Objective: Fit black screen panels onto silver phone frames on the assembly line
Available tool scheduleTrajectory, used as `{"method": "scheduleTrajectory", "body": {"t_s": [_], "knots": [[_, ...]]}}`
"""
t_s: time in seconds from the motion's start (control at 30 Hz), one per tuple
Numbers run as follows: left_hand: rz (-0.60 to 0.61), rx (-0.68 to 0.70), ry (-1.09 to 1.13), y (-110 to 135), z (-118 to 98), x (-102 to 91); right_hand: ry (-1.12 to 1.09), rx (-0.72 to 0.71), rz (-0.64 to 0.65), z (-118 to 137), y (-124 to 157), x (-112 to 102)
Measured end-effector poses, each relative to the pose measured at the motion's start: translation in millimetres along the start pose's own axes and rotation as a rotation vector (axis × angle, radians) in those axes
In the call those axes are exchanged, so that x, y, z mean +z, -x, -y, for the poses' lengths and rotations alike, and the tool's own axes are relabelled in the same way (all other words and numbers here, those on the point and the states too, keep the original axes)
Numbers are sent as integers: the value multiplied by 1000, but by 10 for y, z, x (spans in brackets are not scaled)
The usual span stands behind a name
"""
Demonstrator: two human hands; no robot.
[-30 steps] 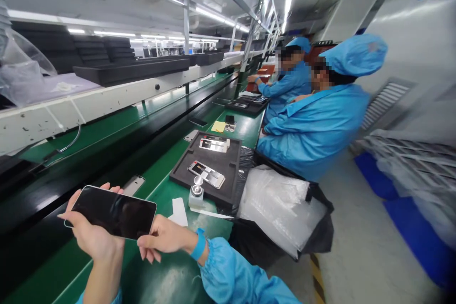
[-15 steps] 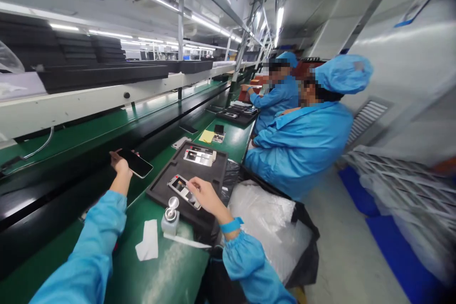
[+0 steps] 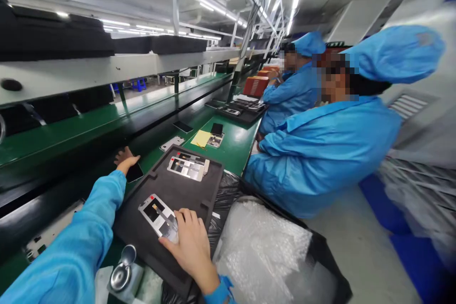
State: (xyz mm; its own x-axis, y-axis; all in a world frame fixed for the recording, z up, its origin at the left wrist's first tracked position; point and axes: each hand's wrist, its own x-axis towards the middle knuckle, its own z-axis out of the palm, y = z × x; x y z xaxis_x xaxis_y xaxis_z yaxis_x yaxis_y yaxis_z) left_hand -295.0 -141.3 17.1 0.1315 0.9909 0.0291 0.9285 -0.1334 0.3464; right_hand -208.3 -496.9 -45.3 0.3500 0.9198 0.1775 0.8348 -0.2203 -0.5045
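My left hand [image 3: 126,159] lies over a black smartphone [image 3: 135,173] at the far edge of the black foam tray [image 3: 149,247], and the hand partly covers the phone. My right hand [image 3: 190,247] is on a silver-framed phone with a white-and-black back [image 3: 157,217], which lies in the tray, with fingers curled over its edge. A second such phone [image 3: 187,168] lies in the tray's upper recess, apart from both hands. A metal-topped pump dispenser bottle [image 3: 123,273] stands near the tray's lower corner.
The green workbench [image 3: 228,152] holds a yellow note [image 3: 201,138] and several phones. A black conveyor rail [image 3: 71,128] runs along the left. Bubble wrap in a black bag [image 3: 260,256] sits to the right. Co-workers in blue smocks [image 3: 320,156] sit beside the bench.
My left hand has lowered the black phone toward the bench beyond the tray. My right hand has moved from above the tray onto the phone in it. The view has shifted closer.
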Motion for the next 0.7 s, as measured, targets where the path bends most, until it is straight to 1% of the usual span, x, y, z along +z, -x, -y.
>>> {"method": "scheduleTrajectory", "body": {"t_s": [0.03, 0.07, 0.13, 0.2, 0.3, 0.37, 0.47, 0.53, 0.6, 0.63, 0.7], "knots": [[16, 17, -30, -57, -92, 63, -12, 4, -5, -8, 4, 5], [37, 65, -52, -108, -193, 131, -23, 7, -12, -14, 12, 16], [88, 192, -64, -202, -419, 274, -41, 11, -32, -24, 36, 49], [139, 295, -44, -299, -654, 420, -52, 15, -44, -35, 61, 86], [191, 377, 28, -451, -955, 618, -64, 18, -40, -64, 94, 135], [209, 415, 103, -536, -1084, 723, -77, 22, -25, -95, 109, 164], [201, 451, 240, -609, -1157, 807, -100, 38, -10, -156, 124, 203], [164, 447, 340, -617, -1132, 778, -124, 47, -20, -190, 128, 217], [105, 425, 446, -595, -1049, 652, -152, 62, -39, -200, 120, 211], [70, 414, 503, -573, -982, 550, -160, 78, -47, -195, 108, 199], [-3, 401, 631, -492, -795, 274, -155, 116, -52, -168, 74, 159]]}}
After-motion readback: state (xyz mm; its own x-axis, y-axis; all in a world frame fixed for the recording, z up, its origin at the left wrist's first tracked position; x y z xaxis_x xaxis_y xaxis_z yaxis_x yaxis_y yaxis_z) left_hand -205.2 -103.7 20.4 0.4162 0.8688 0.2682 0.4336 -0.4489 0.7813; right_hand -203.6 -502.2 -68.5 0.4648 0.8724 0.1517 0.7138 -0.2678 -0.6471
